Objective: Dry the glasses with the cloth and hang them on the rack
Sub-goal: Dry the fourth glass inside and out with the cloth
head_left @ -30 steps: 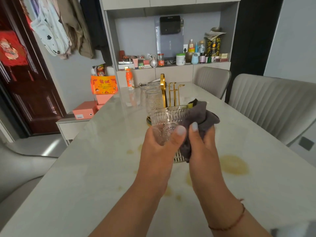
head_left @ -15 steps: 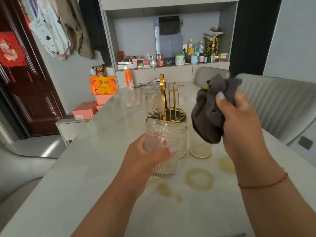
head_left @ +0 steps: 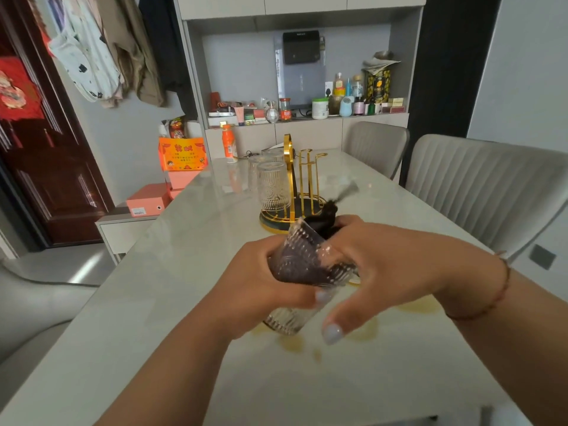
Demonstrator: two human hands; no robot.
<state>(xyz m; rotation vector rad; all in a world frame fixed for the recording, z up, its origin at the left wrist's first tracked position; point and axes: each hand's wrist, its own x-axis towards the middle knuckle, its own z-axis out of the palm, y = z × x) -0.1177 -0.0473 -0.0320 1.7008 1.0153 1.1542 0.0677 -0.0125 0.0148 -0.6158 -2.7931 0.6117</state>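
Note:
My left hand (head_left: 261, 284) grips a ribbed clear glass (head_left: 304, 265), tilted with its mouth toward the right. A dark grey cloth (head_left: 322, 222) is stuffed inside the glass and shows through its wall; a blurred corner sticks out beyond the rim. My right hand (head_left: 378, 272) has its fingers in the mouth of the glass on the cloth, thumb stretched below. Behind stands the gold rack (head_left: 304, 179) on its round dark base, with glasses (head_left: 272, 186) hung upside down on its left side. Its right prongs are bare.
The pale marble table (head_left: 172, 302) carries yellowish ring stains (head_left: 295, 342) under my hands. An orange bottle (head_left: 229, 142) stands at its far end. Grey chairs (head_left: 479, 192) line the right side. A shelf of jars and bottles is behind.
My right hand came down from the upper right and pushed the cloth into the glass. My left hand tilted the glass toward it. The glasses standing on the table are now hidden behind my hands.

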